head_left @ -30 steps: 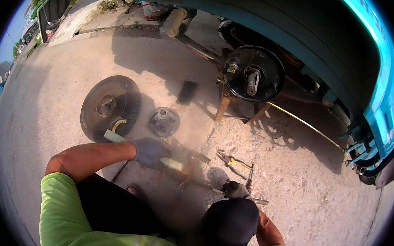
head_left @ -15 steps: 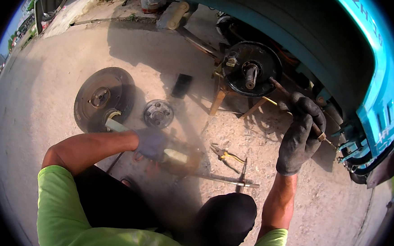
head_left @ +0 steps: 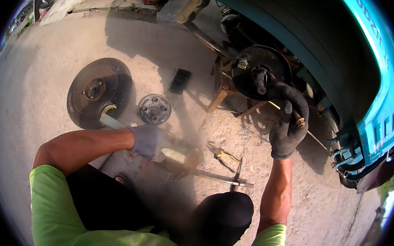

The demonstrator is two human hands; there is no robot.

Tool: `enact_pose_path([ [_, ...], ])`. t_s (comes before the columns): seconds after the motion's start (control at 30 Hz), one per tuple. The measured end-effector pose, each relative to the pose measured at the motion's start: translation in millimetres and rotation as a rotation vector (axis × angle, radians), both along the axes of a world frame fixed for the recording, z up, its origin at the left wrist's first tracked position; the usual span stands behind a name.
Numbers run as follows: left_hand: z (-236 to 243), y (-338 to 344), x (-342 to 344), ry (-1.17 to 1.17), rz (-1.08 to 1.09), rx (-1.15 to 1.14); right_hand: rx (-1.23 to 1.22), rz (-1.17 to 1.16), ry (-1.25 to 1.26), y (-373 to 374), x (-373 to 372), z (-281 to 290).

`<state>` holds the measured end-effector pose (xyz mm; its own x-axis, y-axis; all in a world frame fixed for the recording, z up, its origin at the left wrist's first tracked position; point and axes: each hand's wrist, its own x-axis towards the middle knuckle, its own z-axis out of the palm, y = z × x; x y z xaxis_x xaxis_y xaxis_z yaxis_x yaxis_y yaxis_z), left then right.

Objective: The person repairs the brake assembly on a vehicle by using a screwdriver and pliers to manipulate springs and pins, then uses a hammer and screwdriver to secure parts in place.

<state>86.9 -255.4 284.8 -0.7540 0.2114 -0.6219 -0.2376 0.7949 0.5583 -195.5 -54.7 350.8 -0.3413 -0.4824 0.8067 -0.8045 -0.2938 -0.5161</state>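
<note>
My right hand (head_left: 289, 122), in a dark glove, is closed around a rusty rod (head_left: 300, 123) beside the black brake backing plate (head_left: 244, 83). A splined axle shaft (head_left: 261, 84) sticks out of the plate's middle. A thin rod (head_left: 317, 141) runs from near that hand toward the teal vehicle's frame. Over the ground at left, my left hand (head_left: 148, 141) wears a greyish glove; haze blurs its fingers. Close to it are a pale, blurred object (head_left: 173, 156) and a light strip (head_left: 112, 122) reaching to the brake drum (head_left: 98, 92).
A round hub with holes (head_left: 155, 109) and a dark flat rectangular thing (head_left: 180, 81) lie on the concrete. Pliers with yellow handles (head_left: 224, 156) rest near a metal bar (head_left: 220, 177). A wooden stand (head_left: 221, 97) is under the axle; the teal bodywork (head_left: 381, 89) overhangs at right.
My right hand has moved left along the rod, closer to the backing plate and shaft. The view has shifted slightly; my left hand stays about where it was.
</note>
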Motion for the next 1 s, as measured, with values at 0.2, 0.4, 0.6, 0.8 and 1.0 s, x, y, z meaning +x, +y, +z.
enact_pose_path([
  [0.2, 0, 0, 2, 0.143, -0.032, -0.112, 0.059, -0.154, 0.301, -3, 14, -7],
  [0.4, -13, -1, 8, 0.204, 0.056, 0.031, -0.011, -0.160, 0.243, -13, 20, -14],
  [0.6, 16, 8, 4, 0.141, 0.015, -0.007, 0.065, -0.222, 0.233, -13, 24, -6],
  [0.8, 55, 26, -5, 0.669, -0.030, 0.096, 0.058, -0.234, 0.330, -14, 21, -3],
  [1.0, 88, 32, -20, 0.995, 0.083, -0.030, 0.064, -0.250, 0.372, -25, 13, -7],
])
